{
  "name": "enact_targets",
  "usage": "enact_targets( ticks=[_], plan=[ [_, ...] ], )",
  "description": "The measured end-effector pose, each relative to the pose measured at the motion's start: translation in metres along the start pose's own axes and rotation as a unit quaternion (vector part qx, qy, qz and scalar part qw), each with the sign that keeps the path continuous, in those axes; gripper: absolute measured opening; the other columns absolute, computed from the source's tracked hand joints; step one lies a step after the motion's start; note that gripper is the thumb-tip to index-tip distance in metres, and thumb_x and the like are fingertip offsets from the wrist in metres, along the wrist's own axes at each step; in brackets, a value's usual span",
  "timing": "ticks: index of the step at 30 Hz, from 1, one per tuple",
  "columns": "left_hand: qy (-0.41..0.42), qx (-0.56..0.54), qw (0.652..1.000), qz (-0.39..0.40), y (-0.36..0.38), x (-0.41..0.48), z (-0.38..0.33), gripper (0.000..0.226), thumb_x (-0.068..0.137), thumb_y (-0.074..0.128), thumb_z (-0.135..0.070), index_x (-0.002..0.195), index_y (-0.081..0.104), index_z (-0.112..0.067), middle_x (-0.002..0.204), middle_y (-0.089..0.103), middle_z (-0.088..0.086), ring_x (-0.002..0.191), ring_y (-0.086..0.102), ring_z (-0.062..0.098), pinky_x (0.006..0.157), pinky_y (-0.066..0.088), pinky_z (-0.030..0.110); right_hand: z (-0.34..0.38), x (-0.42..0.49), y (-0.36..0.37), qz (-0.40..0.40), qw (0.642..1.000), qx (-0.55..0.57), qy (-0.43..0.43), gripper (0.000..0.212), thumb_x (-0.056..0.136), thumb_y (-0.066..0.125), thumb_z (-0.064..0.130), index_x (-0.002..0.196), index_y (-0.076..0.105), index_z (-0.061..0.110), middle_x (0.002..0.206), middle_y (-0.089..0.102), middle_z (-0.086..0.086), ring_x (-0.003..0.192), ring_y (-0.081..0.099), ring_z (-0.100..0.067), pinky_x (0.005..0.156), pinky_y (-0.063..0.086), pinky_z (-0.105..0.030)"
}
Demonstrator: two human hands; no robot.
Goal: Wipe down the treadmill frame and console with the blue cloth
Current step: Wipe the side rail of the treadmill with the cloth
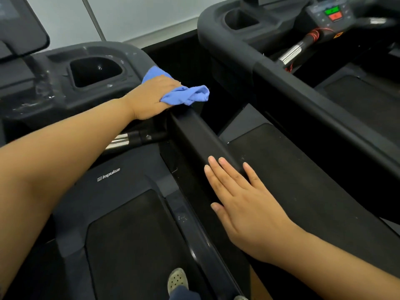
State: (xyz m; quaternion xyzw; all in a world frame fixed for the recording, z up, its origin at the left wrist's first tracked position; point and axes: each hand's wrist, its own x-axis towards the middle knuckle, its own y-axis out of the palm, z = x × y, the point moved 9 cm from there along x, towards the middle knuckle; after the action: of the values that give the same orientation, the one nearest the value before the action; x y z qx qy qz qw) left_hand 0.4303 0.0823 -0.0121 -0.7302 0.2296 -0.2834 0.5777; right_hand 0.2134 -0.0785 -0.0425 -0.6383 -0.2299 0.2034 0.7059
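My left hand (151,97) presses a bunched blue cloth (187,95) onto the right corner of the dark treadmill console (54,83), where the side handrail (194,135) begins. Part of the cloth sticks out past my fingers on both sides. My right hand (240,198) lies flat and open on the same black handrail, lower down and nearer to me, fingers spread and holding nothing. The console has a cup holder recess (95,71) left of the cloth and shows pale smears and specks.
A second treadmill (281,68) stands close on the right with green and red buttons (334,14) on its console. A screen (21,29) rises at the upper left. The running belt (129,245) and my shoe (177,280) are below.
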Motion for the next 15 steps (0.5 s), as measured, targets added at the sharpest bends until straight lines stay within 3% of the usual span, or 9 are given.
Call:
enact_targets(
  ticks=[3, 5, 8, 11, 13, 15],
  plan=[
    [-0.042, -0.032, 0.999, -0.012, -0.014, 0.002, 0.035, 0.037, 0.097, 0.032, -0.036, 0.094, 0.057, -0.009, 0.079, 0.054, -0.001, 0.076, 0.049, 0.014, 0.076, 0.041, 0.036, 0.003, 0.023, 0.001, 0.012, 1.0, -0.021, 0.016, 0.058, 0.097, 0.03, 0.041, 0.148, 0.027, 0.013, 0.157, 0.019, -0.001, 0.144, 0.016, -0.018, 0.11, 0.011, -0.043],
    [-0.049, -0.052, 0.997, -0.014, -0.018, 0.007, 0.041, 0.029, 0.1, 0.035, -0.036, 0.085, 0.052, -0.017, 0.075, 0.051, -0.012, 0.074, 0.049, 0.006, 0.077, 0.038, 0.029, 0.004, 0.039, 0.002, 0.023, 0.999, -0.031, 0.029, 0.058, 0.098, 0.027, 0.042, 0.149, 0.023, 0.014, 0.157, 0.016, 0.0, 0.145, 0.012, -0.018, 0.112, 0.006, -0.041],
    [-0.042, -0.039, 0.998, -0.022, -0.016, 0.011, 0.039, 0.035, 0.096, 0.033, -0.046, 0.093, 0.058, -0.02, 0.081, 0.053, -0.012, 0.083, 0.053, 0.011, 0.088, 0.037, 0.031, 0.006, 0.059, 0.003, 0.043, 0.998, -0.017, 0.049, 0.06, 0.097, 0.018, 0.043, 0.151, 0.011, 0.018, 0.158, 0.003, 0.004, 0.145, -0.001, -0.014, 0.114, -0.006, -0.036],
    [-0.065, 0.003, 0.998, -0.014, -0.009, 0.011, 0.04, 0.054, 0.091, 0.033, -0.056, 0.121, 0.058, -0.018, 0.114, 0.061, -0.006, 0.12, 0.048, 0.023, 0.106, 0.022, 0.039, 0.01, 0.083, 0.002, 0.047, 0.997, 0.006, 0.062, 0.065, 0.091, 0.0, 0.047, 0.151, -0.006, 0.022, 0.157, -0.013, 0.009, 0.142, -0.017, -0.007, 0.113, -0.017, -0.028],
    [-0.096, 0.006, 0.995, 0.011, -0.002, 0.008, 0.045, 0.066, 0.09, 0.037, -0.064, 0.138, 0.045, -0.02, 0.142, 0.047, -0.005, 0.14, 0.027, 0.021, 0.115, 0.008, 0.044, 0.012, 0.103, 0.001, 0.05, 0.996, 0.003, 0.071, 0.064, 0.091, -0.004, 0.047, 0.149, -0.012, 0.022, 0.156, -0.018, 0.008, 0.141, -0.021, -0.006, 0.111, -0.017, -0.028],
    [-0.099, 0.001, 0.994, 0.035, 0.002, 0.006, 0.047, 0.072, 0.089, 0.039, -0.065, 0.145, 0.035, -0.019, 0.151, 0.034, -0.004, 0.145, 0.014, 0.02, 0.117, 0.001, 0.048, 0.014, 0.123, 0.0, 0.052, 0.995, 0.015, 0.083, 0.058, 0.099, 0.007, 0.043, 0.149, -0.012, 0.021, 0.157, -0.017, 0.007, 0.142, -0.019, -0.006, 0.111, -0.015, -0.028]
  ],
)
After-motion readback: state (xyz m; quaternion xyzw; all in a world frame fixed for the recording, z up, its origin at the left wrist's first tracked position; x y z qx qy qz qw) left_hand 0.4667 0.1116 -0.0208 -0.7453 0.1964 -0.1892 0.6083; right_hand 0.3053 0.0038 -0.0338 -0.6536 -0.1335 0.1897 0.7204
